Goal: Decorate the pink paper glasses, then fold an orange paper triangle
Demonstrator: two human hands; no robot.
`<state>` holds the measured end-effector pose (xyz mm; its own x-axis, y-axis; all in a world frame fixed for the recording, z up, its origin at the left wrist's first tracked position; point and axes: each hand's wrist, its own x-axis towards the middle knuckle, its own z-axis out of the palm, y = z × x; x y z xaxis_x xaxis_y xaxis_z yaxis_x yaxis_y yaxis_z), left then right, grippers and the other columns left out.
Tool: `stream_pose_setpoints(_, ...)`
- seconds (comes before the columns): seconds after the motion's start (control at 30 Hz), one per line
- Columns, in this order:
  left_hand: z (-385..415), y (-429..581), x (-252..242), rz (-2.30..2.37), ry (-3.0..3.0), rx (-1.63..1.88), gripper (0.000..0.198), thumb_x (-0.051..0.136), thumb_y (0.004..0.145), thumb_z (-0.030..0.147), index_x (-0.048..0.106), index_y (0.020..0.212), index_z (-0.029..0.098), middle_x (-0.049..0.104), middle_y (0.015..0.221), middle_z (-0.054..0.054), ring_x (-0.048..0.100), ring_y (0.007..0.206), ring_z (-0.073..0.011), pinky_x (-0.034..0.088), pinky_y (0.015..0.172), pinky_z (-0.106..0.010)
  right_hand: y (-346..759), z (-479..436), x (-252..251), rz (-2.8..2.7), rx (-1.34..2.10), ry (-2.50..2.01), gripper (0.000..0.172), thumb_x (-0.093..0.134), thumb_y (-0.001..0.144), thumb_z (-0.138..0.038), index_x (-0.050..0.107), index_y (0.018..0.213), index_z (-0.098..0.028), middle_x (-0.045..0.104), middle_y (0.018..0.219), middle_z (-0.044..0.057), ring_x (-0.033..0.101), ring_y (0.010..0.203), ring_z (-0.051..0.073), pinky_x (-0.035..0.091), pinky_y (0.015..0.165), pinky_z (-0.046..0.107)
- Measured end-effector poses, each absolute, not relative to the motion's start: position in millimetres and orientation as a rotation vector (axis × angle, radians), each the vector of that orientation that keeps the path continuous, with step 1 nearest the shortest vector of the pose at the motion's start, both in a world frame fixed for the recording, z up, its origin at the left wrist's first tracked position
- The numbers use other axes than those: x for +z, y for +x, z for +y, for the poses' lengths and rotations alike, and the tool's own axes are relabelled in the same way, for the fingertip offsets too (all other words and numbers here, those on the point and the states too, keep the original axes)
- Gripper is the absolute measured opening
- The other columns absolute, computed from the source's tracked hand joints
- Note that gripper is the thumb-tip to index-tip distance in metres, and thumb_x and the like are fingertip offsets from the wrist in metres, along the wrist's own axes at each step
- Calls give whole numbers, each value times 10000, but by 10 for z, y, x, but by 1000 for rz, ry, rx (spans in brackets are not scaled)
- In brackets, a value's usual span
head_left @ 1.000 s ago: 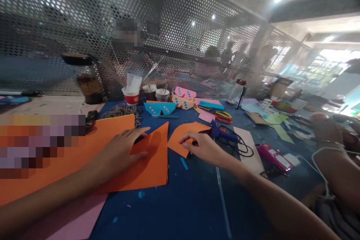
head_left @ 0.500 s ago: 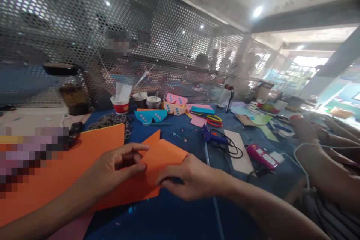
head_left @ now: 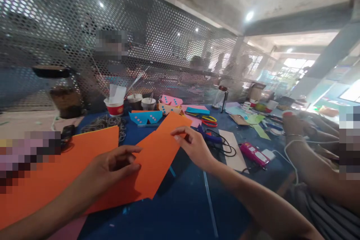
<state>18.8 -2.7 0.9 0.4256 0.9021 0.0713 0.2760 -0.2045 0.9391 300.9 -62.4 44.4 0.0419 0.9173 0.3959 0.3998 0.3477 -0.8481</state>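
A piece of orange paper [head_left: 161, 153] is held up at a slant in front of me. My left hand [head_left: 116, 165] is at its left edge, thumb and curled fingers around that side; the exact contact is partly hidden. Thumb and fingers of my right hand [head_left: 194, 144] pinch the paper's upper right edge. Under my left forearm lie larger orange sheets [head_left: 81, 153], which the held piece partly overlaps.
Behind the paper sit a blue folded paper piece [head_left: 146, 117] and cups, including a red one [head_left: 114, 108]. To the right are scissors [head_left: 209, 120], a blue glue gun [head_left: 209, 135] and a magenta device [head_left: 254, 153]. Another person's arm [head_left: 306, 150] rests at far right.
The orange paper has gone from bent over to flatter and stretched out. My right hand has moved up and away along it to the upper right edge. My left hand stays nearly in place.
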Motion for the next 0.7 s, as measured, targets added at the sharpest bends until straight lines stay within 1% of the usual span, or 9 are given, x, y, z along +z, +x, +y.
stream_pose_setpoints(0.07,-7,190,-15,1038,1728,808,537,866,720,658,786,1097,284,772,779,-7,774,757,-246,611,667,-309,3051,-581,441,-1527,616,-1246,154,663,953,-248,770,1057,-213,777,1026,26,549,661,118,460,640,272)
stream_pose_setpoints(0.13,12,189,-52,1032,1731,796,517,856,730,654,788,1093,291,781,788,-8,782,768,-248,621,689,-315,3098,-550,473,-1518,609,-1262,157,681,931,-244,770,1057,-214,777,1017,25,538,640,113,454,623,270)
stream_pose_setpoints(0.3,45,185,-142,1002,1731,761,427,822,758,615,789,1038,294,816,836,-19,790,771,-238,644,718,-323,3277,-470,649,-1482,538,-1286,185,697,912,-302,774,1051,-209,780,971,32,582,626,118,465,596,262)
stream_pose_setpoints(0.37,54,189,-151,993,1754,758,386,804,770,595,798,1011,293,825,849,-25,792,783,-235,644,713,-313,3387,-417,732,-1443,476,-1279,204,701,904,-338,782,1036,-205,787,989,37,590,617,111,472,598,261)
stream_pose_setpoints(0.43,57,196,-150,985,1785,750,361,789,777,587,807,978,288,824,830,-28,787,760,-232,639,695,-305,3520,-351,817,-1413,433,-1271,232,701,896,-377,788,1015,-197,793,1012,43,594,595,102,478,590,259)
stream_pose_setpoints(0.53,50,209,-150,990,1816,719,340,777,783,591,815,925,285,826,805,-22,785,742,-233,636,699,-303,3752,-216,942,-1354,339,-1315,269,707,878,-390,795,1036,-191,788,982,36,606,597,102,480,583,250)
stream_pose_setpoints(0.6,43,212,-161,1003,1830,699,338,763,789,603,819,896,288,835,813,-18,794,769,-244,632,714,-306,3928,-95,1018,-1270,271,-1360,238,706,850,-349,797,999,-188,767,890,11,606,591,101,486,592,242)
stream_pose_setpoints(0.7,46,201,-199,1014,1858,661,345,736,810,614,830,889,292,854,864,-23,805,846,-265,617,729,-304,4214,133,1095,-1193,226,-1408,229,664,887,-282,795,1040,-171,693,722,-24,630,613,116,498,624,230)
